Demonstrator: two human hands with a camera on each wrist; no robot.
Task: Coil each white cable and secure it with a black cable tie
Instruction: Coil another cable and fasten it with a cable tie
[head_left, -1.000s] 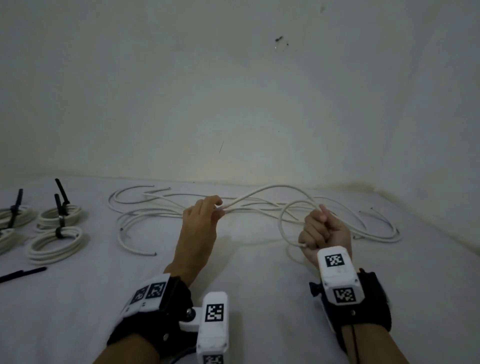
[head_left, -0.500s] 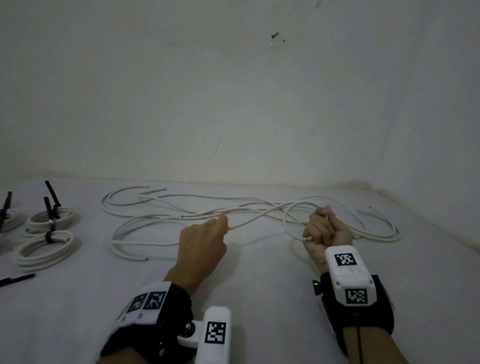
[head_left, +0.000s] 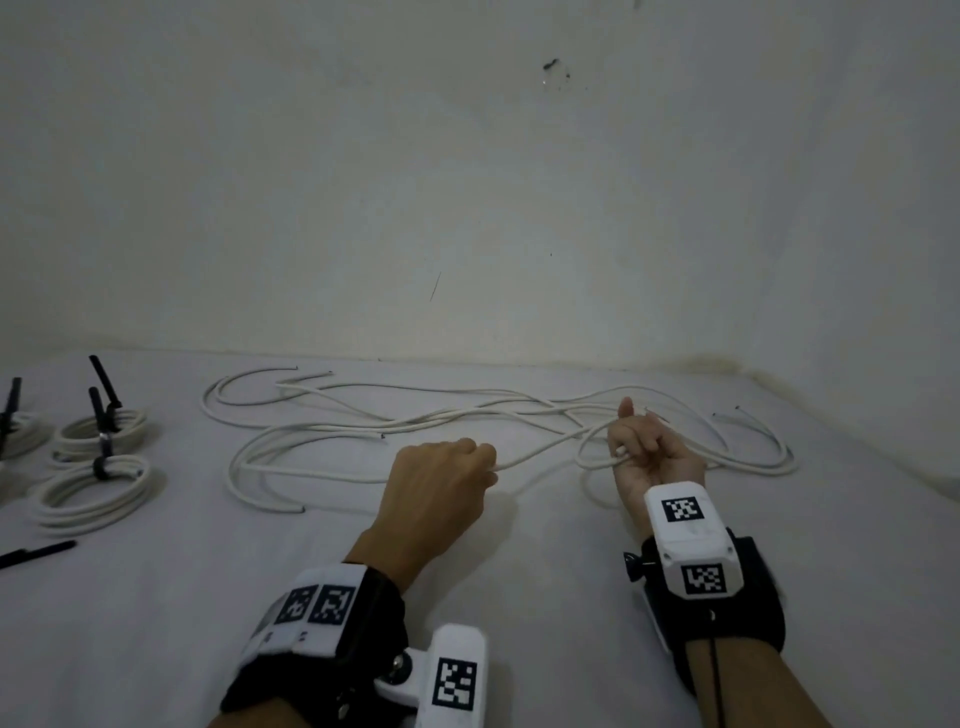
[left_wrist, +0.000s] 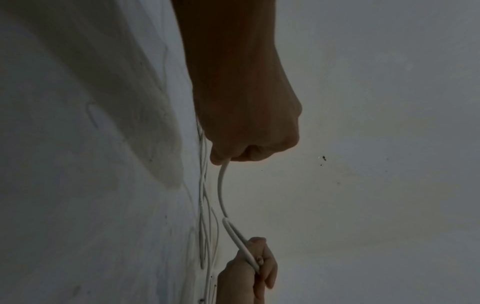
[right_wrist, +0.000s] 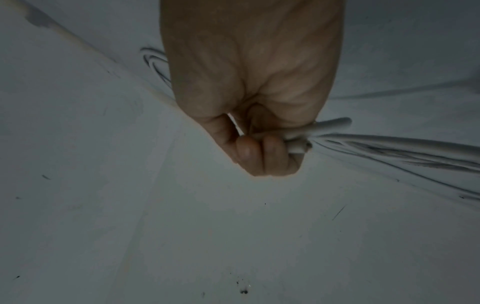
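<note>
The left hand (head_left: 439, 486) is closed into a fist, knuckles up, pinching a white cable (head_left: 540, 454) that leaves its fingertips toward the right hand (head_left: 647, 457). The left wrist view shows the same cable (left_wrist: 222, 189) coming out from under the curled fingers (left_wrist: 249, 153) and running to the other hand (left_wrist: 246, 273). The right hand is turned palm up, fingers curled round several strands of that cable gathered as a started loop; in the right wrist view the fingers (right_wrist: 265, 152) clamp a bundle of strands (right_wrist: 322, 131) that fan out from the fist. The two hands are apart, joined only by the short stretch of cable between them, which hangs just above the white surface (head_left: 519, 561).

Beyond the right hand and to both sides of it, the loose cables (head_left: 363, 415) lie sprawled in long overlapping curves on the surface, reaching back near the wall (head_left: 467, 208). Well away from the right hand, past the left hand, lie finished coils (head_left: 91, 483), each bound with a black cable tie (head_left: 101, 465) whose tail sticks up. Nearer the person than those coils, a loose black cable tie (head_left: 36, 553) lies flat on the surface.
</note>
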